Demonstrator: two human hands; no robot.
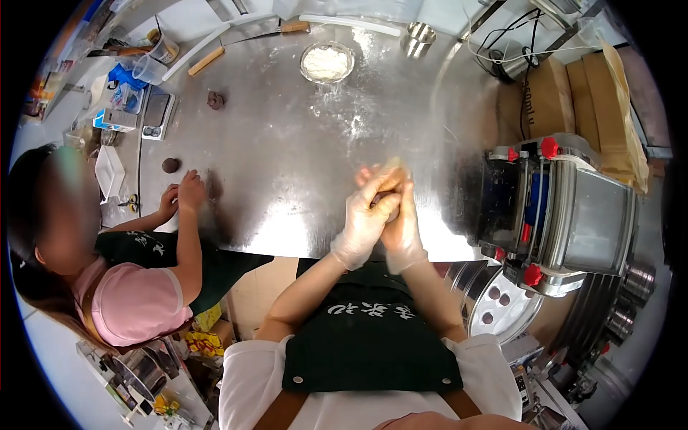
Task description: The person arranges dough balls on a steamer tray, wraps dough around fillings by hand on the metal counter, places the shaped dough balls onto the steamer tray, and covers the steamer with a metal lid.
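Both of my hands wear clear plastic gloves and meet over the steel table [265, 143], near its front edge. My left hand [369, 215] and my right hand [403, 218] are pressed together around a small dark lump [382, 196], which shows only in part between the fingers. A glass bowl of white flour [327, 63] stands beyond them at the back, with flour scattered on the steel in front of it. To the left lie a dark ball [170, 165] and a rough dark piece [215, 99].
A co-worker [136, 287] stands at the left, hands over the table near the dark ball. A machine with red knobs [566, 215] is at the right. A digital scale [158, 116], a knife [269, 33] and a metal cup [418, 39] are farther back.
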